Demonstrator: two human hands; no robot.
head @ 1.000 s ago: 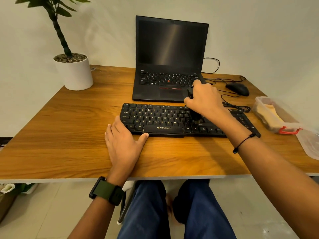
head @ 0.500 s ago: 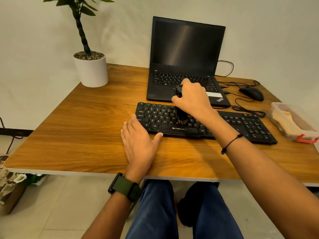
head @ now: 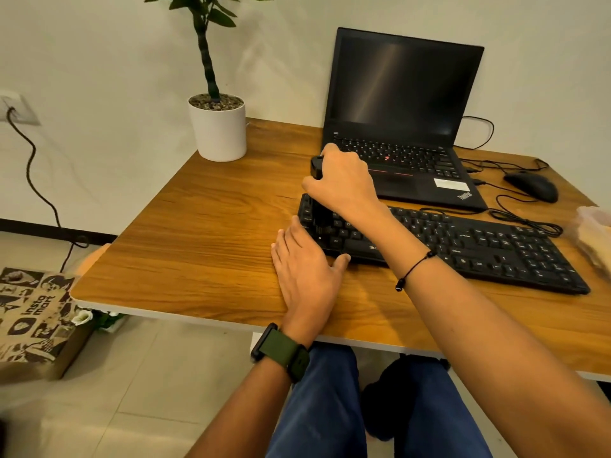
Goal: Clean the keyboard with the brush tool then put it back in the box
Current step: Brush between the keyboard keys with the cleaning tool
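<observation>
A black keyboard (head: 463,242) lies across the wooden table (head: 205,233) in front of a laptop. My right hand (head: 344,183) grips a black brush tool (head: 320,213) upright, its bristles down on the keys at the keyboard's left end. My left hand (head: 307,276) lies flat on the table with straight fingers, touching the keyboard's near left corner. The clear plastic box (head: 595,236) shows only as a blur at the right edge.
An open black laptop (head: 403,110) stands behind the keyboard. A white plant pot (head: 218,130) is at the back left, a black mouse (head: 532,186) with cables at the back right. A printed paper bag (head: 33,319) sits on the floor, left.
My right hand has swept the brush leftwards along the keyboard, from its middle to its left end. My view has turned left. The left hand stays at the keyboard's corner.
</observation>
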